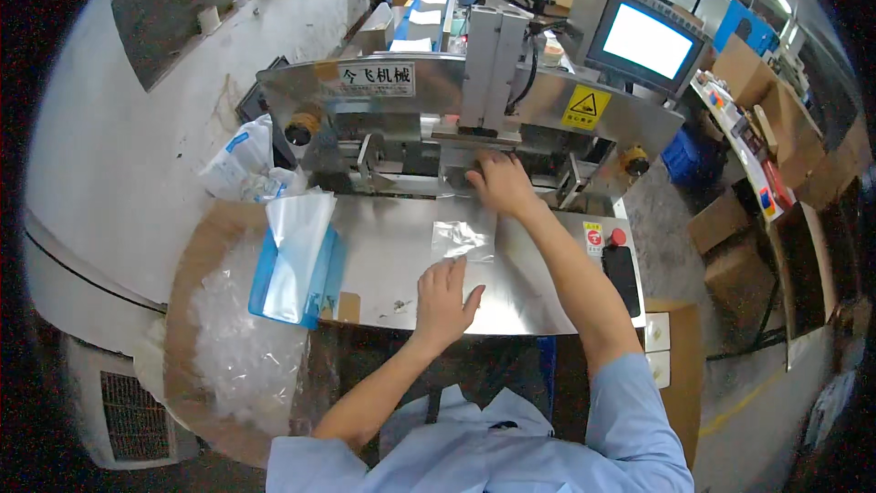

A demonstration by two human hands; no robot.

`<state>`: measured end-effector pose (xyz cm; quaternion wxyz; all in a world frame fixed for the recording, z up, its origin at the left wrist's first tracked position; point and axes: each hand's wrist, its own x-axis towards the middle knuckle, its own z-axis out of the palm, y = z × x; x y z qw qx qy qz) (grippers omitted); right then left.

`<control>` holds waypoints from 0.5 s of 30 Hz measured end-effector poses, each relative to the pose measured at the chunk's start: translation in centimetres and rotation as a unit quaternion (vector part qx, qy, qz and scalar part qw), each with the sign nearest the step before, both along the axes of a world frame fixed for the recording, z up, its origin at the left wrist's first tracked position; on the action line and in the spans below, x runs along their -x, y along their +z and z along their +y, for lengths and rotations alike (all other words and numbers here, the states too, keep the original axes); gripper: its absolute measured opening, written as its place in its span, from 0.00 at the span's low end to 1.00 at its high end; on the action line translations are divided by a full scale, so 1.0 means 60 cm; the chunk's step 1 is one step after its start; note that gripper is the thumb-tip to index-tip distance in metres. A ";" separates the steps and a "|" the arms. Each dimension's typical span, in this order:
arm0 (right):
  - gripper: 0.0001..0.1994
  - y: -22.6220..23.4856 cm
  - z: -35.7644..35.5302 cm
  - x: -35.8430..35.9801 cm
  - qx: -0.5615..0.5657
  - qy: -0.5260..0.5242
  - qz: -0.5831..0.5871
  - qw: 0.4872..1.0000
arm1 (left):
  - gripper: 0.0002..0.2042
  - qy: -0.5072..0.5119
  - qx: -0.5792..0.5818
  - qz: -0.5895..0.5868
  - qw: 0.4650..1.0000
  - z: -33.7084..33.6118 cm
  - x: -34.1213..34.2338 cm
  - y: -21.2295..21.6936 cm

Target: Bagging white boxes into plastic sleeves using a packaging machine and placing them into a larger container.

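Note:
A clear plastic bag (463, 239) lies flat on the steel worktop, reaching from in front of me to beneath the upright press head (488, 73) of a machine. At its near edge rests my left hand (443, 303), fingers stretched out and thumb apart. My right hand (504, 185) reaches under the press head at the bag's far end; its thumb stands away from the fingers, and the fingertips are partly hard to make out. To the left, a blue holder (330, 269) contains a stack of clear bags (299, 228).
A large carton (182, 311) of loose plastic bags stands left of the worktop (383, 256). On the right are a red button (618, 237), a dark phone (621, 280) and a lit screen (643, 39). Behind the machine runs a conveyor (427, 14) with white pieces.

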<state>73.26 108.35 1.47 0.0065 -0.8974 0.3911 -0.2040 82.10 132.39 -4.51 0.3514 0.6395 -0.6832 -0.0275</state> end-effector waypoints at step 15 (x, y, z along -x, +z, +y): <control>0.24 0.025 0.022 0.016 -0.009 0.035 0.004 0.999 | 0.37 0.093 0.077 0.041 0.992 0.005 -0.019 -0.004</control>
